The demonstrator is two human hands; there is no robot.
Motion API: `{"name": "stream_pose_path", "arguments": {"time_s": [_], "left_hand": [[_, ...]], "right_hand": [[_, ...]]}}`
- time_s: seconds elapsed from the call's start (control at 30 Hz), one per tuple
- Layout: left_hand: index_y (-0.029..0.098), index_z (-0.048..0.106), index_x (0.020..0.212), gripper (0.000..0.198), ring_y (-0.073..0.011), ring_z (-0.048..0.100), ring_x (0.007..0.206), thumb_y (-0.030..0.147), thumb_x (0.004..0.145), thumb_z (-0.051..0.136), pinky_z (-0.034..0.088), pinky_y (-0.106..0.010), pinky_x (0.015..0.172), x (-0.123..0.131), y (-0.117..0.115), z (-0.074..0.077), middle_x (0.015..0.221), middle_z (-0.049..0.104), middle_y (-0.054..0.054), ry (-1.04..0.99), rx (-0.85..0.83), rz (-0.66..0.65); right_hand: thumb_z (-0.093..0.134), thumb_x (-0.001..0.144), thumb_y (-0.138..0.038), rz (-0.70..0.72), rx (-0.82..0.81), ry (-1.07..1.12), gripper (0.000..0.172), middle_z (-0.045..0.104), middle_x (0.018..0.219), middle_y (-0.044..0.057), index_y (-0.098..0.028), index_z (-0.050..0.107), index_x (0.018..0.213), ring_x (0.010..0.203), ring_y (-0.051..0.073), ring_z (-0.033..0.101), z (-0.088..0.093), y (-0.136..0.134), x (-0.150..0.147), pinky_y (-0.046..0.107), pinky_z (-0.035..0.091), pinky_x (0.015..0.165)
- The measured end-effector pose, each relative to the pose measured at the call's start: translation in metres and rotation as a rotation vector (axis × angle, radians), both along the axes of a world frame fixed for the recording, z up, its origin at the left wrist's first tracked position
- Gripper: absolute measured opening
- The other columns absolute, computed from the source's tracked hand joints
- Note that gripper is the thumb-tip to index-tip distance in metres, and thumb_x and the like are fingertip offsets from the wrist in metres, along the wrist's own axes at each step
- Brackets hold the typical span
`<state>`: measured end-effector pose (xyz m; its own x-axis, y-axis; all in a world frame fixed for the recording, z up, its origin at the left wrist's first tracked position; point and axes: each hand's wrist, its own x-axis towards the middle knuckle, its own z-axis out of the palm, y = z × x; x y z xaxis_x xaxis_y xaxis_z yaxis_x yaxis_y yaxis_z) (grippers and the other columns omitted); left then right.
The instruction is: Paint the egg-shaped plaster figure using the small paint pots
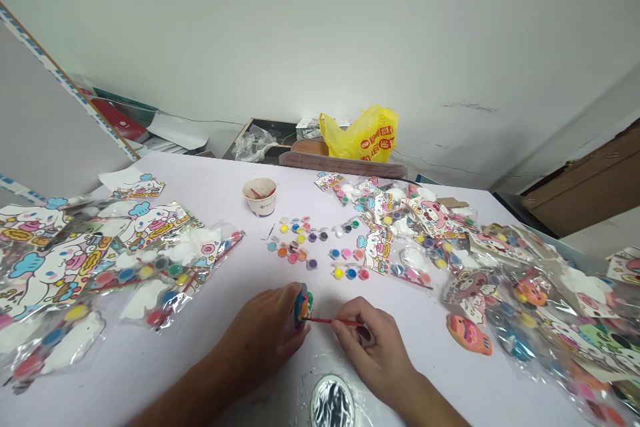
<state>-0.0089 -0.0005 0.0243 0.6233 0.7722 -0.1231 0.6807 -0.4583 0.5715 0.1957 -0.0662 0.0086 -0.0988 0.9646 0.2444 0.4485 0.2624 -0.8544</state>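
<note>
My left hand is closed around a small painted figurine, coloured blue, green and orange, and holds it up over the table. In my right hand a thin red paintbrush is pinched between thumb and fingers. The brush tip reaches the figurine's painted side. Part of the figurine is hidden behind my left fingers. Just beyond both hands lie strips of small paint pots in several colours. Nearer to me, between my forearms, is an oval silvery piece.
A paper cup with brushes in it stands at the back. Plastic-bagged craft kits cover the left side, and more kits the right. A painted pink-orange piece lies right of my hand. Behind the table sits a yellow plastic bag.
</note>
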Motion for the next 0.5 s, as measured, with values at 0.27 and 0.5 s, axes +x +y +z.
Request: {"name": "stream_pose_path", "arguments": {"time_s": [0.27, 0.5], "left_hand": [[0.022, 0.048, 0.101, 0.015, -0.0240, 0.061, 0.079, 0.027, 0.088, 0.054, 0.040, -0.032, 0.069, -0.0005, -0.0001, -0.0004, 0.088, 0.066, -0.003, 0.006, 0.010, -0.011], [0.022, 0.047, 0.101, 0.014, -0.0230, 0.061, 0.079, 0.027, 0.089, 0.053, 0.040, -0.031, 0.069, -0.0015, -0.0003, -0.0017, 0.089, 0.066, -0.002, -0.022, 0.022, -0.004]], "right_hand": [[0.055, 0.096, -0.029, 0.010, -0.045, 0.038, 0.017, 0.037, 0.057, -0.008, -0.020, 0.054, 0.081, 0.050, 0.011, 0.034, -0.0025, 0.0023, 0.0012, 0.023, 0.028, 0.048], [0.055, 0.096, -0.029, -0.022, -0.061, 0.097, 0.018, 0.033, 0.055, -0.009, -0.021, 0.050, 0.079, 0.049, 0.011, 0.030, -0.0025, 0.0016, 0.0034, 0.023, 0.026, 0.048]]}}
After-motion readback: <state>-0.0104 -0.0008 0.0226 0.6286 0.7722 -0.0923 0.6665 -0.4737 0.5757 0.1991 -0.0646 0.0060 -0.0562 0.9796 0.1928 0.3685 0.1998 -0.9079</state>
